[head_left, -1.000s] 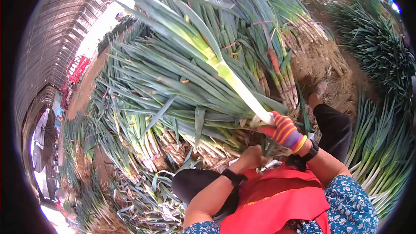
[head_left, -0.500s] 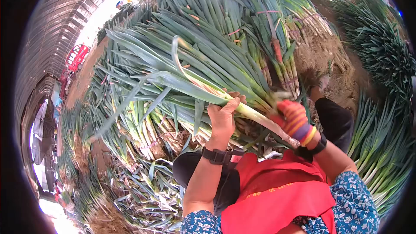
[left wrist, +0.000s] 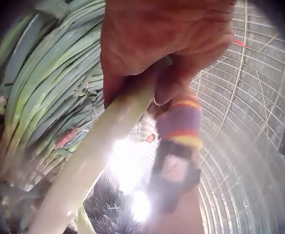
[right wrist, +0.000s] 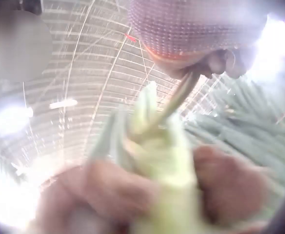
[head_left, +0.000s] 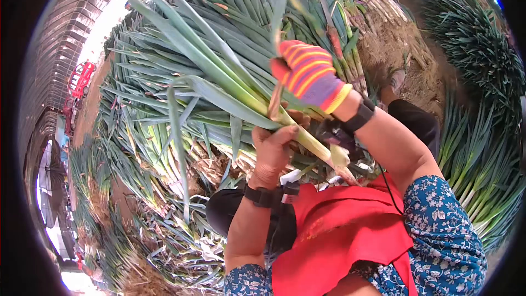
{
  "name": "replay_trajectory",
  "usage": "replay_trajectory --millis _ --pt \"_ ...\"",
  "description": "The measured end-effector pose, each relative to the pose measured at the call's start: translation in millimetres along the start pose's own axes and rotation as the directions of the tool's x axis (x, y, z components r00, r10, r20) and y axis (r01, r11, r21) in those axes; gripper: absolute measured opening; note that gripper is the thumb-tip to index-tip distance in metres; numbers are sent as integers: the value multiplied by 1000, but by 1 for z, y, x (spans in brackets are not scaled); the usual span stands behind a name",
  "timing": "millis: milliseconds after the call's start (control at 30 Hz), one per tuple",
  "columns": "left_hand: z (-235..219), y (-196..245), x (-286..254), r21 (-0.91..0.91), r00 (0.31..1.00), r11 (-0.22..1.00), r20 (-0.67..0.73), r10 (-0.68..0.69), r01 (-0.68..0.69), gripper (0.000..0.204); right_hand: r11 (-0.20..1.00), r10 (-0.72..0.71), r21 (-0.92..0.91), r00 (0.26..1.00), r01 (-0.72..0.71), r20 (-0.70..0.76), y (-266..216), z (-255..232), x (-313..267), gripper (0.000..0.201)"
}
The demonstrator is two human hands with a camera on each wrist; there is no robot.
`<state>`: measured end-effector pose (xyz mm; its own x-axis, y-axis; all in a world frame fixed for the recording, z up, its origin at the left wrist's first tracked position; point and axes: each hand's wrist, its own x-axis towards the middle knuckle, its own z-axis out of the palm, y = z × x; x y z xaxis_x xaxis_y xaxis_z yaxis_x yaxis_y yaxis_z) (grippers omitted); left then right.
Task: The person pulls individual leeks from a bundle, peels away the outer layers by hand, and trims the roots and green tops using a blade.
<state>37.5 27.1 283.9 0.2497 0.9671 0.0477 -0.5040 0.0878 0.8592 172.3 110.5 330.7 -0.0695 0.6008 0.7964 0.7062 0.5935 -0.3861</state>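
Observation:
My bare left hand (head_left: 271,151) grips a leek (head_left: 315,145) around its pale green stalk, leaves slanting up to the left and root end down toward the lap. In the left wrist view, the fingers and thumb wrap the white shank (left wrist: 84,161). My right hand (head_left: 312,74), in a striped glove with bare fingertips, is just above the left. It pinches a thin outer leaf strip (right wrist: 181,95), which stands away from the stalk in the right wrist view. A loose pale flap (head_left: 339,156) hangs near the root end.
Piled leeks (head_left: 219,38) lie beyond the hands, some tied in bundles. More leeks stand at the right (head_left: 471,170); leafy scraps (head_left: 203,252) lie lower left. A red apron (head_left: 339,230) covers the lap, and a red vehicle (head_left: 81,79) stands far left.
My left hand rose from the lap and took hold of the leek mid-stalk. My right hand let go of the root end and moved up to the leaf strip. The leek turned lower.

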Motion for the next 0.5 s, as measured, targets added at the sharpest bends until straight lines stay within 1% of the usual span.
replay_trajectory --millis 33,100,133,167,200,233,267,300,333,367,400,433,467,500 --pt "1 8 0 41 1000 999 -28 10 -9 40 1000 10 2 1000 -10 5 8 -4 -15 20" --pt "-3 8 4 61 999 998 -36 12 -9 38 992 51 -119 997 -44 60 25 -5 -48 20" --pt "-4 8 6 80 999 997 -45 20 -16 36 992 50 -115 996 -42 67 32 -7 -60 20" --pt "-13 -4 9 177 1000 984 -13 -3 5 35 980 134 -166 982 -112 133 39 -8 -72 19" --pt "-6 -12 7 177 996 984 -85 -11 26 28 958 224 -223 956 -180 191 44 -8 -83 19" --pt "-1 -16 7 175 990 984 -144 -5 30 25 957 230 -224 954 -186 192 49 -7 -90 19" --pt "3 -17 7 173 980 984 -198 -1 36 23 944 255 -273 934 -185 249 54 -6 -97 18" --pt "2 -20 8 172 981 984 -193 -13 47 23 928 285 -324 909 -183 303 59 -8 -104 18" --pt "-4 -24 11 360 982 931 -190 16 54 24 924 297 -331 907 -193 299 64 -10 -109 18" --pt "-12 -29 15 534 983 843 -178 50 54 25 890 277 -442 899 -108 338 69 -11 -112 17" --pt "-9 -29 22 608 981 794 -144 128 -14 30 890 311 -438 873 -129 375 68 -13 -113 15" --pt "-9 -25 21 443 980 894 -197 27 64 32 888 344 -435 845 -149 411 68 -15 -114 13" --pt "-10 -22 20 259 970 956 -230 -81 142 35 892 328 -449 747 -44 579 66 -15 -117 13" --pt "-6 -17 21 152 986 983 -146 -78 100 35 899 372 -420 726 -126 579 58 -15 -119 14"
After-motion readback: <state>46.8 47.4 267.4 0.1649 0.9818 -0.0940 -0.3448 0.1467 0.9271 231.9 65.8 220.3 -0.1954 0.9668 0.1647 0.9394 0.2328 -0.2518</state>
